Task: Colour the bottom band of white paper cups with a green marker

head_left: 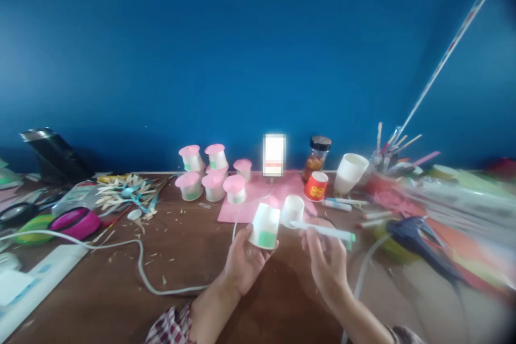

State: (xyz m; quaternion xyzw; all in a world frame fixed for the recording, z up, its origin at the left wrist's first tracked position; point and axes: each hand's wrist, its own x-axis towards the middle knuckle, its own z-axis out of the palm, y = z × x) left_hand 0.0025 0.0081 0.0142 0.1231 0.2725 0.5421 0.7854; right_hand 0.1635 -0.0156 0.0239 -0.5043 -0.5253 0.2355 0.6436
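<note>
A white paper cup (266,217) is being held in the left hand (246,262), with the thumb resting along its near left side and the fingers being curled beneath and around it. The cup is being kept slightly tilted above the table (181,258), to the left of the right hand (326,263) and apart from it. By the right hand, a slim white marker pen (328,231) is being pinched between thumb and fingers, its green end being pointed away to the right; whether its other end is touching the white cup (296,207) behind is not being shown clearly.

On the held cup, a smooth, matte paper wall is being marked by a flat, squarish green patch near the lower edge. The table's dark brown, wood-like surface is being partly covered by a flat pink sheet (228,214). To the left of that sheet, several white cups are being topped by round, thin pink discs (189,178) reaching beyond their walls. Beyond the right hand, a glossy red paper cup (316,186) is being decorated with a yellow motif, beside a clear jar (314,164) being closed by a black lid.
</note>
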